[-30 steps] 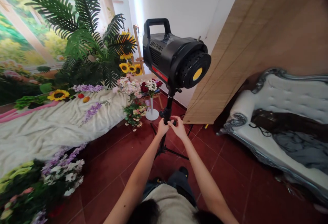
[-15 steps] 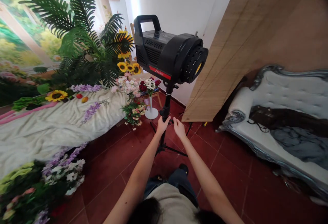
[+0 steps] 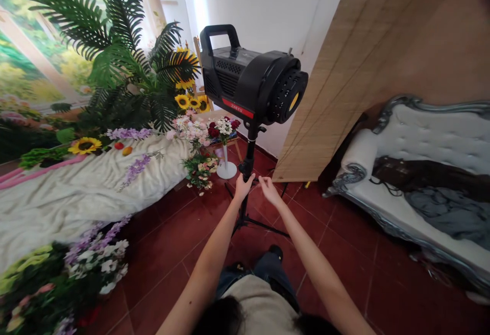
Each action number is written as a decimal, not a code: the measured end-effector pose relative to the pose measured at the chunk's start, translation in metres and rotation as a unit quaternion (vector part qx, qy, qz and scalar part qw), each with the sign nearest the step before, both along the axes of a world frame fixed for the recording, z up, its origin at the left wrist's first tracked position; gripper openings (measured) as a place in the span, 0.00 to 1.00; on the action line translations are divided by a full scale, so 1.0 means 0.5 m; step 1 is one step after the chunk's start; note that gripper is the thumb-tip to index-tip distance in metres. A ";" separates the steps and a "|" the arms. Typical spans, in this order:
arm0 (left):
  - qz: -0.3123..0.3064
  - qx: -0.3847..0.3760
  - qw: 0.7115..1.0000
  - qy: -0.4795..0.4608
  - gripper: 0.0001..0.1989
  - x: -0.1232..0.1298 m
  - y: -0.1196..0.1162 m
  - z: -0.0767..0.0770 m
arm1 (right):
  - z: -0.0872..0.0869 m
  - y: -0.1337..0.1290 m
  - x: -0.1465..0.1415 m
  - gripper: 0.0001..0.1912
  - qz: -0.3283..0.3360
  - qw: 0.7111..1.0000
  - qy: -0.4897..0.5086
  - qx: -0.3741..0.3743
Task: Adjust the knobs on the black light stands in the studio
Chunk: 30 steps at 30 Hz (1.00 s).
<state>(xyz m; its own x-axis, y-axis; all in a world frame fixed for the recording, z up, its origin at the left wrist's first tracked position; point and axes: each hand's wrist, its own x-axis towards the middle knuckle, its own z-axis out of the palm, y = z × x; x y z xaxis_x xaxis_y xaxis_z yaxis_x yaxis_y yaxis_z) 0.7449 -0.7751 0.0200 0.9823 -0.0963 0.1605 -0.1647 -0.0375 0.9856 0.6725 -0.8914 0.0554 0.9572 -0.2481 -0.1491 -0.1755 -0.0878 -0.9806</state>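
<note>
A black studio light (image 3: pixel 245 77) with a top handle and a red side strip sits on a black light stand (image 3: pixel 250 151). My left hand (image 3: pixel 243 186) is wrapped round the stand's pole just below a dark collar. To the right of the pole, my right hand (image 3: pixel 268 189) has its fingers pinched at a small tightening knob (image 3: pixel 256 181), which the fingertips partly hide. Below my hands, the stand's legs (image 3: pixel 264 226) spread over the red tiled floor.
Left of the stand is a bed-like surface with a cream blanket (image 3: pixel 161 171), flowers and a palm plant (image 3: pixel 130 44). A white round-based flower stand (image 3: pixel 226 170) is behind. A bamboo blind (image 3: pixel 306 146) hangs to the right, near a white tufted sofa (image 3: pixel 432 136) holding dark cloth.
My right hand has shifted slightly, its fingers turning at the knob. The lamp's front has swung a little leftward. My left hand keeps its place on the pole.
</note>
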 end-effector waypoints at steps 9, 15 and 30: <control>-0.013 -0.014 1.000 0.001 0.18 0.001 0.001 0.000 | 0.000 0.000 -0.007 0.15 -0.002 0.966 -0.114 -0.233; -0.023 -0.015 1.000 -0.007 0.17 0.002 0.003 0.003 | -0.011 0.008 0.023 0.26 -0.009 0.994 -0.028 -0.105; -0.030 -0.030 0.999 -0.003 0.17 -0.004 0.007 0.001 | 0.019 -0.013 0.051 0.21 0.078 0.896 0.204 0.386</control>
<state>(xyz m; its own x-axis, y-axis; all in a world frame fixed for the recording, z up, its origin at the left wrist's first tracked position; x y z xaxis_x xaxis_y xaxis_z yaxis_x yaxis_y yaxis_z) 0.7428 -0.7717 0.0203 0.9742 -0.1449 0.1732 -0.1703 0.0319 0.9849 0.6979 -0.8979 0.0648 0.7977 0.2123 -0.5645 -0.5783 0.5346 -0.6162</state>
